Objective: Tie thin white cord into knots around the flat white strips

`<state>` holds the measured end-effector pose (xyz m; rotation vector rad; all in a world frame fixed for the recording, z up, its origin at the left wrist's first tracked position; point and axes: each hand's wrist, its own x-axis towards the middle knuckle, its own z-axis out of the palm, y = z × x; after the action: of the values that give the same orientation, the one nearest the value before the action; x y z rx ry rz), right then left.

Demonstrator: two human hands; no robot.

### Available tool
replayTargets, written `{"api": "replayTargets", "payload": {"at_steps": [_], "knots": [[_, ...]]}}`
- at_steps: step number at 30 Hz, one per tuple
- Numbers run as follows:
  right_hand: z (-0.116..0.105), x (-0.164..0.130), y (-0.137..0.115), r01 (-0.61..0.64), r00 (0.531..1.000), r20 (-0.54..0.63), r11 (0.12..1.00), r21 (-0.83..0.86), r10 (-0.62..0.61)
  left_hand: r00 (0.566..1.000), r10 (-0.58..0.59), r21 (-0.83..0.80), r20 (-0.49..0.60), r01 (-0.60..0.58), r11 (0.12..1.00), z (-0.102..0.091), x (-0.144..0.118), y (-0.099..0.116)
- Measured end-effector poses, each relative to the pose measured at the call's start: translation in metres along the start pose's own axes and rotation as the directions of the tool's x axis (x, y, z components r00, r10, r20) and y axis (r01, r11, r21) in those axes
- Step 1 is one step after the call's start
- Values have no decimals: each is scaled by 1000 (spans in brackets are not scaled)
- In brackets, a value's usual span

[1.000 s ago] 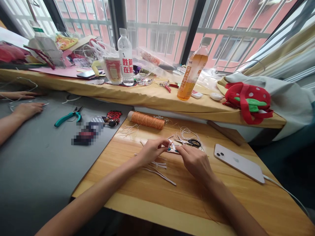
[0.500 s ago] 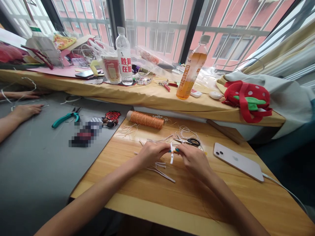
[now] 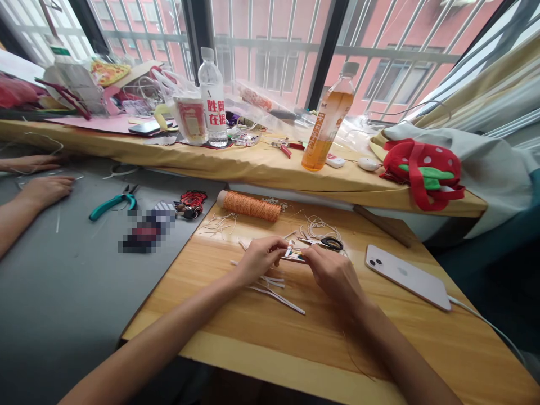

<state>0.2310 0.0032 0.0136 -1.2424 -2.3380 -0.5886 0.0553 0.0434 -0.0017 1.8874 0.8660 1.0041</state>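
Strip (image 3: 289, 251) flat, white, over smooth wood desk (image 3: 261, 332); spool (image 3: 252, 206) ridged orange cylinder. Left hand (image 3: 261, 259) pinches strip; right hand (image 3: 334, 271) curled close by, grip unclear. Forearms (image 3: 194, 306) converge.

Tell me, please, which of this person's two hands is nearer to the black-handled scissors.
Right. The right hand is just on the near side of the scissors, close to their handles; the left hand is farther off, to their left.

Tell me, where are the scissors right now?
In the head view, the scissors lie on the wooden table, just right of centre, beside the coiled cord and left of the phone.
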Motion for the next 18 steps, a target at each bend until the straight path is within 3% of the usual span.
{"api": "replayTargets", "payload": {"at_steps": [4,7,13,18], "knots": [[0,0,0,-73,997,2,996,46,73,997,-42,-171,59,51,984,1,2,4],[1,0,0,-98,995,39,992,82,95,997,-46,-202,57,57,978,2,2,2],[1,0,-2,-154,986,88,972,179,140,1000,0,-112,28,3,994,3,1,-3],[-1,0,-3,-190,980,97,968,165,176,997,74,0,27,-74,997,3,0,-4]]}}
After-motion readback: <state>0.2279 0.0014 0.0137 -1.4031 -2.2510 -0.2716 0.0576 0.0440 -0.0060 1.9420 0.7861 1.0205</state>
